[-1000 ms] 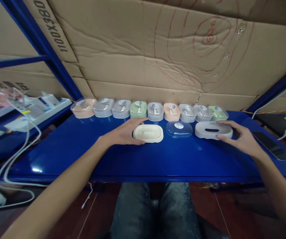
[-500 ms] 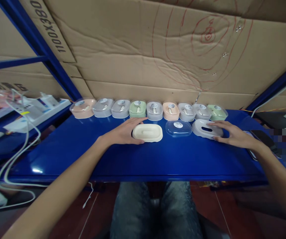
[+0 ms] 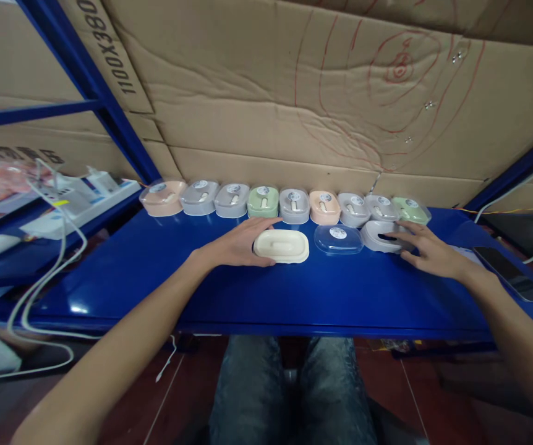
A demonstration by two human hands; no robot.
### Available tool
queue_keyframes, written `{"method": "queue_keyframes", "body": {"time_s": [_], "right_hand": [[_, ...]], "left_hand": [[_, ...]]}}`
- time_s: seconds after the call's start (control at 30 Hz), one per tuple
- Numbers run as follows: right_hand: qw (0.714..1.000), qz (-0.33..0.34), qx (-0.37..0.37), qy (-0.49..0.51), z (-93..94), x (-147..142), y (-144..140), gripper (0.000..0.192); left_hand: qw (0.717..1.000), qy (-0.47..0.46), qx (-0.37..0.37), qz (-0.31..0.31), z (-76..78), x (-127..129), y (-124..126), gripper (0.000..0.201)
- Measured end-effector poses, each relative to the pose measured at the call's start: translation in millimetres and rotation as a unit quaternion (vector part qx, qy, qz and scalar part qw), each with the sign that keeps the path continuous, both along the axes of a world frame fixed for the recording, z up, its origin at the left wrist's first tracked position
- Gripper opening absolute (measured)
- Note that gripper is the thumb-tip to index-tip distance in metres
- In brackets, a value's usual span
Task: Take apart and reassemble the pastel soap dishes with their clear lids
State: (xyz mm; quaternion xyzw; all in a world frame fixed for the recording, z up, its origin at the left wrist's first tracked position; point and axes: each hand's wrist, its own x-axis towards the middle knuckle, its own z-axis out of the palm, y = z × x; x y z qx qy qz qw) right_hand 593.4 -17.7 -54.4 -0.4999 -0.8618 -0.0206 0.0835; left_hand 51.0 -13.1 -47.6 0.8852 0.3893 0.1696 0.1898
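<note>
L hand (image 3: 236,246) is resting open against cream tray (image 3: 281,246) mid-surface (image 3: 155,278); R hand (image 3: 426,252) is loosely gripping grey insert (image 3: 380,235). Risk: insert sliding into clear lid (image 3: 338,239), bumping it.

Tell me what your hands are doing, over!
Left hand resting on cream tray. Right hand gripping grey tray. Clear lid between them.
</note>
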Motion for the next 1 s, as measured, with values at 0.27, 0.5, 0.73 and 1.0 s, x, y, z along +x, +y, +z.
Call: {"method": "queue_keyframes", "body": {"time_s": [0.27, 0.5, 0.73, 1.0], "right_hand": [[1.000, 0.005, 0.010, -0.005, -2.2, -7, -3, 0.058], [1.000, 0.006, 0.001, 0.012, 2.6, -9, -3, 0.045], [0.999, -0.019, 0.010, 0.039, 8.7, -11, -9, 0.061], [1.000, -0.021, 0.002, 0.016, 10.3, -9, -15, 0.055]], "left_hand": [[1.000, 0.005, 0.009, -0.002, 1.1, 1, -1, 0.105], [1.000, -0.002, 0.006, -0.006, 1.1, -1, -1, 0.108], [1.000, -0.005, 0.006, -0.003, -0.1, -2, 1, 0.109], [1.000, -0.013, 0.004, 0.004, 1.1, -1, -1, 0.110]]}}
